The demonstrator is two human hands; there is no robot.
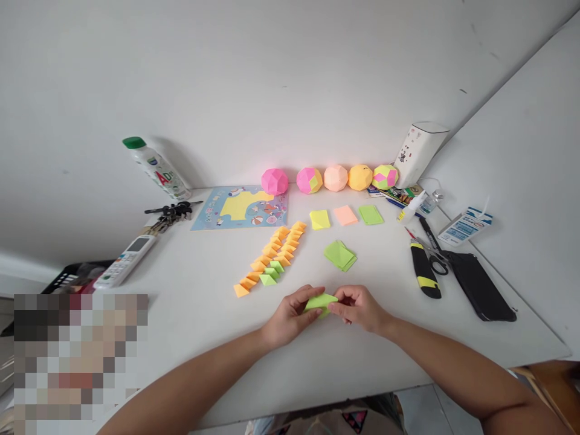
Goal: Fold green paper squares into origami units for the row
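Observation:
A partly folded light green paper square (319, 302) is held between both hands above the front of the white table. My left hand (292, 313) pinches its left side, thumb below and fingers above. At its right corner, my right hand (360, 307) grips the paper between thumb and fingertips. Just beyond lies a small fanned stack of green paper squares (339, 255). Two rows of folded orange paper pieces (272, 251) run diagonally to the left, with folded green pieces (269, 277) at the near end of one row.
Several faceted paper balls (336, 178) line the wall. Yellow (320, 219), peach (346, 215) and green (371, 214) paper stacks lie before them. A cutter (425, 270), scissors (438, 264) and black pouch (481, 285) are on the right; a bottle (158, 169) and remote (127, 260) on the left.

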